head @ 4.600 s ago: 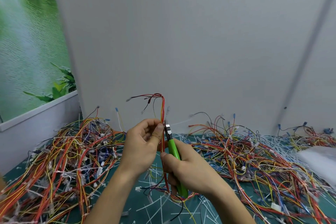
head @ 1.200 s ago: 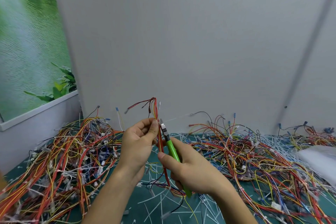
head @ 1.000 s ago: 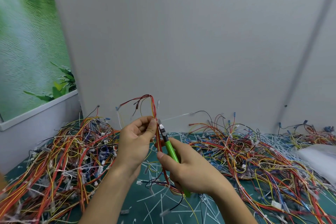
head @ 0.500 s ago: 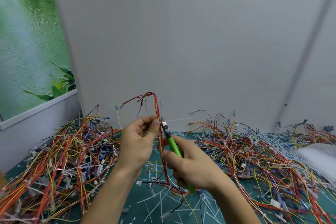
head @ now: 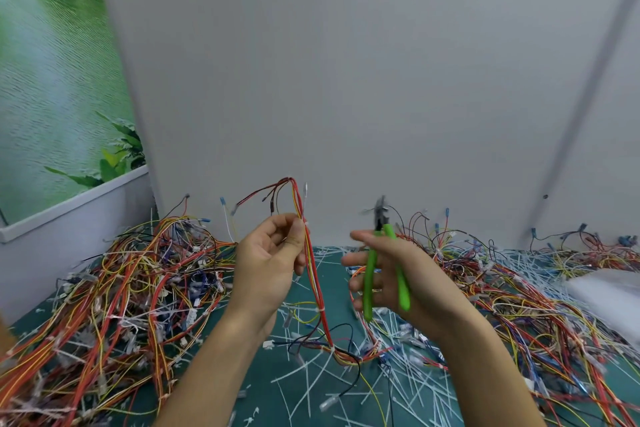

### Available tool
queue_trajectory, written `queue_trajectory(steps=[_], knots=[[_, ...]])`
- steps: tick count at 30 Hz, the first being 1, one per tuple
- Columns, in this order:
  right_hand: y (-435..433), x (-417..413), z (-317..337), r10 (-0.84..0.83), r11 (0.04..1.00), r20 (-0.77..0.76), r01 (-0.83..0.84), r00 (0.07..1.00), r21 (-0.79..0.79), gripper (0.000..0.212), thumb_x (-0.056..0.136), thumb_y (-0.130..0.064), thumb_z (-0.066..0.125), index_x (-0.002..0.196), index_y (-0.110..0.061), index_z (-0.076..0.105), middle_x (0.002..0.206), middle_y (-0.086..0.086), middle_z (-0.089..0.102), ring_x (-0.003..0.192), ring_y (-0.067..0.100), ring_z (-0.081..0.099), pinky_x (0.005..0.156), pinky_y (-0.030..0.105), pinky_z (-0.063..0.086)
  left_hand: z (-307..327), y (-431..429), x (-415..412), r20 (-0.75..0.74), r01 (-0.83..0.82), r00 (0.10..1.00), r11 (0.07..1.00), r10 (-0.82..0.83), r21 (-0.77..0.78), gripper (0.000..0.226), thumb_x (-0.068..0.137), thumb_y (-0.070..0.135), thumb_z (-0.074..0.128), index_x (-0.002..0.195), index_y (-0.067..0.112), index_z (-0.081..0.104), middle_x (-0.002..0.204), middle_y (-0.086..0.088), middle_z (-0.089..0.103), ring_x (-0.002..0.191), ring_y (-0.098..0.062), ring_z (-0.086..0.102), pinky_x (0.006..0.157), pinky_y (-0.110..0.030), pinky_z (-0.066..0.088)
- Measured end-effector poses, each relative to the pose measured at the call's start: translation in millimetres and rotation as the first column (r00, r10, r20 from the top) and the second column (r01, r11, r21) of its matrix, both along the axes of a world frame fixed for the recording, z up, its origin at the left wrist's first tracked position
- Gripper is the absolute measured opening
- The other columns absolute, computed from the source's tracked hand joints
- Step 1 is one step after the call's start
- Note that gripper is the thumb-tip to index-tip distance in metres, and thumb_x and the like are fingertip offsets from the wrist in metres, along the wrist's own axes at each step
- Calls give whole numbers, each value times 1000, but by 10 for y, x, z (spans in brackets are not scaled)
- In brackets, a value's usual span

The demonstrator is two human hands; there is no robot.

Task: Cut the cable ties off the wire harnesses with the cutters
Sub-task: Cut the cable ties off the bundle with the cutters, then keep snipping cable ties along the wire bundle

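Note:
My left hand point(head: 268, 263) pinches a red, orange and yellow wire harness point(head: 313, 267) between thumb and fingers and holds it upright above the table. White cable ties point(head: 321, 309) still ring the harness below my hand. My right hand point(head: 394, 274) holds the green-handled cutters point(head: 384, 263) a hand's width to the right of the harness. The handles are spread apart, the dark jaws point up and look blurred. The cutters do not touch the wires.
A big heap of wire harnesses point(head: 114, 298) lies at the left, another heap point(head: 512, 291) at the right. Cut white cable ties point(head: 311, 378) litter the green mat point(head: 263, 388). A white wall stands close behind. A white bag point(head: 609, 295) lies at the right edge.
My right hand has pulled the cutters away from the harness to the right and their handles have spread. My left hand keeps the harness in about the same place.

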State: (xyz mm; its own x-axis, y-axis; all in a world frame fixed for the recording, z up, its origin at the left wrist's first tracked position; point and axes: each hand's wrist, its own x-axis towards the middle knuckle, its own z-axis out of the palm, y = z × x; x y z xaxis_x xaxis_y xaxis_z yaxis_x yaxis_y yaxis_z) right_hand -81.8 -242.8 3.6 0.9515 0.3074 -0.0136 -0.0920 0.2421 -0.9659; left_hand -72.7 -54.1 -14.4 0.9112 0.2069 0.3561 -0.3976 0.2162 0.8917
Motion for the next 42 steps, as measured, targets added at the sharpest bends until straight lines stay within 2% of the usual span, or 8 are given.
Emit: queue_trajectory(steps=[6,10,19,25,29,31,37,42], knots=[[98,-97,-41,122,945,178,-60,976,-321,39,87,-11,69,124,-15,57,93,11,77,69,26,68,59,39,59,31,27,-20,0,15,1000,999,-15,-30,10,100,12,57,106,6,63,89,-4,76,54,-6,51,50,-20,49],[127,-95,-54,155,887,235,-31,960,-460,35,90,-19,77,120,-20,60,89,4,78,69,23,71,62,38,61,52,34,-32,-12,30,999,998,-31,-51,9,99,14,58,103,10,64,87,-2,74,55,-6,52,54,-19,51],[154,-59,-89,158,861,273,3,949,-509,40,84,-23,86,118,-25,63,87,-2,77,67,15,70,63,31,59,76,26,-66,-2,40,999,997,-40,-60,11,98,13,59,105,7,66,91,-5,75,59,-8,55,64,-33,60],[100,-50,-97,115,922,335,24,935,-386,31,90,-13,79,116,-22,66,83,1,70,65,18,66,61,31,56,121,92,-73,7,91,996,991,-90,-95,24,89,17,67,107,2,66,101,-14,75,66,-13,61,59,-26,56],[71,-27,-91,19,966,353,74,935,-248,28,93,-8,76,117,-22,67,81,2,68,66,18,64,61,32,56,117,189,-48,-22,17,1000,993,-14,114,5,87,22,75,90,18,75,72,-10,67,57,-13,52,46,-20,42],[65,-21,-94,-31,976,351,104,936,-192,27,93,-9,76,116,-22,68,80,2,68,65,19,63,60,33,58,100,231,-33,-12,-1,1000,969,4,247,13,81,36,77,84,23,75,60,0,59,51,-11,46,45,-19,39],[68,-10,-99,-73,977,346,137,935,-165,27,92,-13,77,116,-23,70,80,0,72,67,15,66,59,27,57,116,296,-88,-20,169,981,807,-192,565,22,78,51,77,87,31,79,84,5,77,72,-5,68,61,-17,51],[85,-2,-102,-73,974,352,143,933,-178,31,91,-14,78,119,-22,68,84,4,73,70,14,68,60,25,56,119,259,-120,12,112,986,713,-166,692,11,83,43,78,89,33,78,85,6,76,73,-24,68,71,-44,56]])
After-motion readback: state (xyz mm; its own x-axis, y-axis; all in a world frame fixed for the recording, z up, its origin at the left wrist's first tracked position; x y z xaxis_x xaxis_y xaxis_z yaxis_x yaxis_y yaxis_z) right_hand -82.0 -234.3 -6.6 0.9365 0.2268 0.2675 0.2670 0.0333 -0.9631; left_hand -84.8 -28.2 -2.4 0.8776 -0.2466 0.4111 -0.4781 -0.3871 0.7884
